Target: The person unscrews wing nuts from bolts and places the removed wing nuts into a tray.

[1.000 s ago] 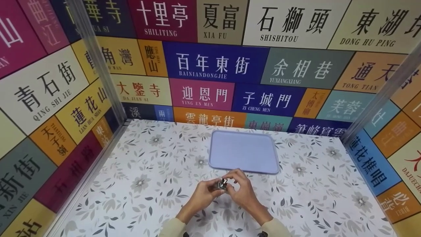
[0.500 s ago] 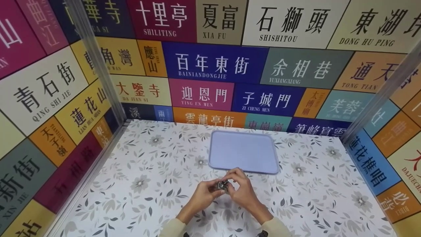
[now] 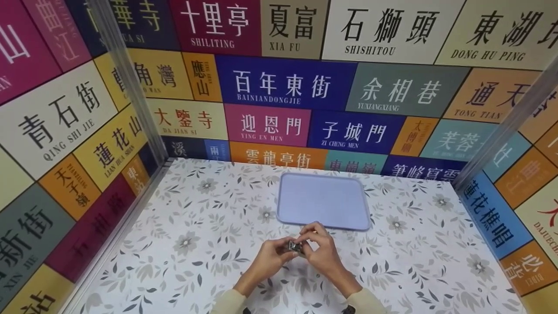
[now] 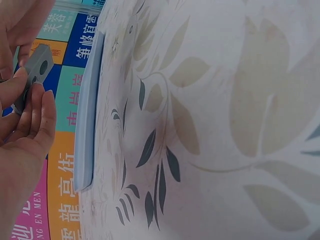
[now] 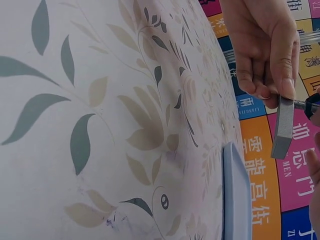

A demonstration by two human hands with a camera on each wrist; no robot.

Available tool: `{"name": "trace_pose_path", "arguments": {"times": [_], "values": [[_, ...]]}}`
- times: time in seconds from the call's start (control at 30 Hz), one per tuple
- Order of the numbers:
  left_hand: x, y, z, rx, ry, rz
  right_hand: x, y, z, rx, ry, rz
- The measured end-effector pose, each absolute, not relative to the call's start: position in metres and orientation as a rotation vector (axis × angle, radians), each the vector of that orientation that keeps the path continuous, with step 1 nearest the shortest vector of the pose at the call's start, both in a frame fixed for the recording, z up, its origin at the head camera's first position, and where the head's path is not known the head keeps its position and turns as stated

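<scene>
In the head view my two hands meet over the table, just in front of the tray, around a small dark metal piece. My left hand (image 3: 271, 257) pinches a grey metal block (image 5: 283, 127) between thumb and fingers; a round hole shows in one face of it in the left wrist view. A threaded screw (image 5: 300, 104) with a dark knob (image 5: 313, 103) sticks out from the block's side. At that knob are the fingers of my right hand (image 3: 321, 250), bent in a pinch. Fingertips partly cover the knob and screw.
A pale blue tray (image 3: 322, 200) lies flat behind the hands, with nothing on it. The table (image 3: 187, 279) has a white leaf-and-flower cover. Walls of coloured sign panels (image 3: 285, 83) stand behind and at both sides.
My right fingers have shifted slightly at the piece, and the shiny part that stood up between them a second ago now looks lower. My left hand stays in place.
</scene>
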State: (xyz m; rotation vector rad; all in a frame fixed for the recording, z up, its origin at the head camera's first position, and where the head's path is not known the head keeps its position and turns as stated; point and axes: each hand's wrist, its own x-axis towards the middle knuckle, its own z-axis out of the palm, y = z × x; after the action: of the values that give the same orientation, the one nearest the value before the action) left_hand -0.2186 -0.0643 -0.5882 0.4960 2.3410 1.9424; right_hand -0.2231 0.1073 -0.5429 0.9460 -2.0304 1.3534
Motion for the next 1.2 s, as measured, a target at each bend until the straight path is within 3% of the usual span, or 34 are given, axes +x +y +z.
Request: {"name": "trace_pose_path", "arguments": {"times": [0.73, 1.2], "values": [[-0.218, -0.065, -0.585, 0.468, 2.367, 1.935, -0.218, 0.110, -0.538, 0.839, -2.135, 1.408], [-0.214, -0.062, -0.578, 0.426, 2.381, 1.902, -0.238, 0.117, -0.573, 0.865, -2.193, 1.392]]}}
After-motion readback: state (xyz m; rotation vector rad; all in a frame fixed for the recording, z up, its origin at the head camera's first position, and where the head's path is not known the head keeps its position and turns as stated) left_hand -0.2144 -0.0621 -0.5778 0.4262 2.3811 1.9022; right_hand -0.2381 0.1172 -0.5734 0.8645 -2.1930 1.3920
